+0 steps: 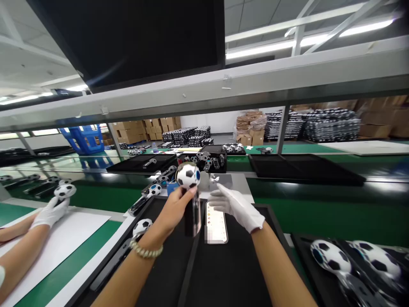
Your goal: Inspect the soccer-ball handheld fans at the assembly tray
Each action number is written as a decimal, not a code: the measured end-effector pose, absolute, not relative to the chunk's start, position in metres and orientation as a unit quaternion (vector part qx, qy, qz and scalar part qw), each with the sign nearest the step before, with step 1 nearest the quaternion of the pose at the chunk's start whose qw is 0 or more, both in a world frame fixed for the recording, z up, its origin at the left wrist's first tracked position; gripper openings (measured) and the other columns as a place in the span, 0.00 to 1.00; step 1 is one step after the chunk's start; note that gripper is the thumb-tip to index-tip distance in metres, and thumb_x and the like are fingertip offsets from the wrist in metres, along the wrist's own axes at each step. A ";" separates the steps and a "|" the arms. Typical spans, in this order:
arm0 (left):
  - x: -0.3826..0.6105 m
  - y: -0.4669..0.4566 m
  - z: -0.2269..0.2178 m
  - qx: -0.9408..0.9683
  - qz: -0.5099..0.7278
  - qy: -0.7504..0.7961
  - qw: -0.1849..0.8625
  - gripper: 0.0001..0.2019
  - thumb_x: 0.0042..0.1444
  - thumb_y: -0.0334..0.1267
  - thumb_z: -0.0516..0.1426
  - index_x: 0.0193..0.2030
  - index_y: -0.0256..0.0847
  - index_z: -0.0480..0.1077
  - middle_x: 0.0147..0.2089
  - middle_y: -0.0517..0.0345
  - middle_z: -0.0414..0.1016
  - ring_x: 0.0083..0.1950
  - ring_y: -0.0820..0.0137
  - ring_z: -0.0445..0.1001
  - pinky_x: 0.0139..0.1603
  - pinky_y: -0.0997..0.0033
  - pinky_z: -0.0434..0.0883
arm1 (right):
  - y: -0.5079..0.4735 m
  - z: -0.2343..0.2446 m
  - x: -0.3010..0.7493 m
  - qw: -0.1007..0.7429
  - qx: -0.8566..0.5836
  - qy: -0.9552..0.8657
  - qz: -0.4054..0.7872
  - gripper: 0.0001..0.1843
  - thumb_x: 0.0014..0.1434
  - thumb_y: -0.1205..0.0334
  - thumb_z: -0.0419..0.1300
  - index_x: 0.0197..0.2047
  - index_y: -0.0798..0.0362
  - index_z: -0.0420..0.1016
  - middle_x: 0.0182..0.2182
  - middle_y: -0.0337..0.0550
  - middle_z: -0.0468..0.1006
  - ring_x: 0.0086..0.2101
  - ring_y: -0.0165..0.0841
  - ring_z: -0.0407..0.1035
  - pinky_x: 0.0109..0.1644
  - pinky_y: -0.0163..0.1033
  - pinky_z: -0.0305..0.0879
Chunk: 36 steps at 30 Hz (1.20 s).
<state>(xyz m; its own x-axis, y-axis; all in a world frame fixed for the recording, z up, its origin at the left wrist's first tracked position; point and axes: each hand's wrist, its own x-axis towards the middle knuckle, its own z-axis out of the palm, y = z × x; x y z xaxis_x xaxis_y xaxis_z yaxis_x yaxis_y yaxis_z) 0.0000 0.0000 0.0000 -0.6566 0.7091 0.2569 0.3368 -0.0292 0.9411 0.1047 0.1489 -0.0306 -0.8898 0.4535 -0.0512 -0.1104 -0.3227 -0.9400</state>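
"What do we see on the far left?"

"A co-worker's gloved hand (49,212) holds a ball-topped stick (64,192) over a white sheet (65,241)."

"And in front of us?"

"A small ball (142,227) lies on our black tray (230,277). Our bare left hand (174,213) is raised, and its fingers (188,194) wrap tight round a black bottle (193,218). A black-and-white football top (188,175) sits on that bottle. Past it lies a phone (216,222). Our gloved right hand (236,208) is near, fingers spread wide, holding nothing."

"What is done, and what is left?"

"We have one top on a bottle. Two big balls (330,256) lie on the tray at the right (303,251). We cannot tell more."
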 end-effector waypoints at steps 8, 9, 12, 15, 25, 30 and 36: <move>0.013 0.034 0.006 0.355 0.748 0.445 0.342 0.16 0.53 0.47 0.60 0.40 0.35 0.72 0.38 0.53 0.76 0.40 0.66 0.73 0.39 0.71 0.70 | 0.137 -0.028 0.114 0.132 -0.026 -0.521 0.843 0.18 0.48 0.53 0.68 0.37 0.58 0.75 0.27 0.42 0.77 0.26 0.31 0.72 0.32 0.34 0.72; 0.011 0.032 0.004 0.359 0.732 0.459 0.354 0.16 0.54 0.48 0.59 0.37 0.35 0.72 0.37 0.54 0.76 0.39 0.67 0.73 0.39 0.72 0.70 | 0.137 -0.027 0.114 0.133 -0.036 -0.520 0.843 0.18 0.49 0.54 0.68 0.37 0.59 0.75 0.26 0.43 0.77 0.26 0.32 0.73 0.32 0.34 0.72; 0.009 0.026 0.002 0.365 0.695 0.500 0.367 0.15 0.53 0.47 0.61 0.35 0.35 0.72 0.32 0.57 0.75 0.35 0.70 0.72 0.37 0.73 0.68 | 0.135 -0.023 0.114 0.139 -0.057 -0.527 0.836 0.17 0.50 0.56 0.67 0.38 0.60 0.74 0.27 0.46 0.77 0.27 0.34 0.74 0.34 0.37 0.72; 0.011 0.024 0.003 0.368 0.692 0.512 0.351 0.14 0.50 0.43 0.64 0.37 0.34 0.72 0.32 0.58 0.74 0.35 0.71 0.72 0.37 0.73 0.69 | 0.130 -0.020 0.112 0.164 -0.064 -0.537 0.825 0.18 0.51 0.59 0.67 0.43 0.61 0.74 0.29 0.46 0.78 0.30 0.35 0.74 0.38 0.38 0.72; 0.021 0.030 -0.002 0.348 0.753 0.465 0.310 0.11 0.49 0.41 0.64 0.36 0.36 0.72 0.22 0.65 0.68 0.28 0.74 0.71 0.33 0.75 0.71 | 0.126 -0.022 0.102 0.196 -0.067 -0.515 0.832 0.19 0.63 0.50 0.53 0.46 0.59 0.70 0.38 0.44 0.74 0.34 0.30 0.71 0.38 0.39 0.71; 0.025 0.032 -0.003 0.381 0.753 0.440 0.306 0.17 0.49 0.43 0.65 0.44 0.37 0.72 0.30 0.60 0.75 0.40 0.69 0.74 0.44 0.73 0.71 | 0.130 -0.018 0.105 0.214 -0.075 -0.504 0.834 0.20 0.63 0.50 0.54 0.48 0.58 0.69 0.40 0.45 0.73 0.36 0.31 0.70 0.39 0.39 0.71; 0.025 0.032 -0.003 0.400 0.740 0.440 0.313 0.21 0.49 0.44 0.65 0.48 0.38 0.71 0.47 0.55 0.76 0.56 0.61 0.69 0.56 0.68 0.67 | 0.130 -0.016 0.108 0.231 -0.064 -0.485 0.841 0.19 0.63 0.52 0.54 0.49 0.58 0.68 0.40 0.45 0.72 0.35 0.30 0.70 0.37 0.38 0.71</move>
